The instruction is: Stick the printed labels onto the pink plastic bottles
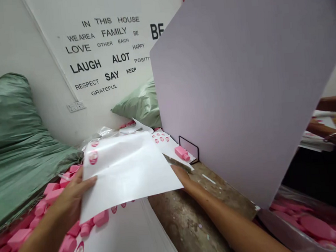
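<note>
My left hand (76, 192) pinches the left edge of a white label sheet (131, 172), thumb on top. Two pink oval labels (93, 158) sit along that sheet's left side; the rest of it is blank and shiny. My right hand (180, 174) is at the sheet's right edge, its fingers hidden behind the sheet, so its grip does not show. Just above it lies a thin grey strip (178, 163) that I cannot identify. Below the held sheet is a stack of label sheets (126, 236) with pink ovals along its left and top edges.
Many pink bottles (54, 195) lie at the left, beside a green sack (11, 152). One pink bottle (181, 152) rests on label sheets by a black wire bracket (197, 150). A tall pale partition (234, 90) stands at right; beyond it shows another person's arm (320, 130).
</note>
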### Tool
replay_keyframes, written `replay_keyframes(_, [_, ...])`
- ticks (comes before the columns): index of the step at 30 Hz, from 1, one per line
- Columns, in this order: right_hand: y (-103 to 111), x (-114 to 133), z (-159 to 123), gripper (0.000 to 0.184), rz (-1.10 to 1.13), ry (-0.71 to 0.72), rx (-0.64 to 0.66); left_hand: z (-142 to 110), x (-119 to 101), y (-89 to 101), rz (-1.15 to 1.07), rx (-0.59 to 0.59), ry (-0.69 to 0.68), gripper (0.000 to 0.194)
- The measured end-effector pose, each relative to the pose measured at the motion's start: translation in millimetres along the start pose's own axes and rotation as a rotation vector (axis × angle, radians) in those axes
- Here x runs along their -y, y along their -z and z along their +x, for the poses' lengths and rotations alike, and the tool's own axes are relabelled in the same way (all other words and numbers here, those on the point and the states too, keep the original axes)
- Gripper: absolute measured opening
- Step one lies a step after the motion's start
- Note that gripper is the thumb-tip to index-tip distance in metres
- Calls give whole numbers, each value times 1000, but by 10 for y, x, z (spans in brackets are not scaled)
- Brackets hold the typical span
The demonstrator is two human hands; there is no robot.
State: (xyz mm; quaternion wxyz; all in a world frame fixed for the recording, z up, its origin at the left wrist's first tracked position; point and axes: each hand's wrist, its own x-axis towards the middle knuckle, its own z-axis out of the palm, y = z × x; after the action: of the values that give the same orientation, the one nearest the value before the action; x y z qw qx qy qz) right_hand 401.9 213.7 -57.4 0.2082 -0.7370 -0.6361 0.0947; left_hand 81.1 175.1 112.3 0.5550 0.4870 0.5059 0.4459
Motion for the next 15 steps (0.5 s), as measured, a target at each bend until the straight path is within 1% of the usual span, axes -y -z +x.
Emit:
replay_keyframes(1, [41,-62,4,30,-14,-16,-40,98,82,-146,18,28,16,82])
replay_keyframes(2, [84,-130,7,31,-38,-40,-83,187,187,-251,43,42,48,83])
replay_keyframes(3, [126,-198,8,31,-66,-66,-123,266,302,-313,65,50,90,84])
replay_keyframes(5, [191,-315,4,30,-121,-99,-178,384,521,-331,104,57,180,86])
replay_keyframes(7, [214,-386,-7,29,-164,-103,-196,454,669,-270,139,66,261,85])
replay_keyframes(9, [198,-417,-13,28,-200,-96,-195,489,725,-206,161,81,298,83])
replay_keyframes(11, [168,-431,-2,27,-231,-85,-176,511,714,-182,179,94,300,81])
replay_keyframes(13, [162,-445,31,27,-248,-64,-146,538,683,-203,202,107,290,79])
replay_keyframes(15, [213,-455,84,25,-250,-42,-134,585,665,-255,227,113,286,78])
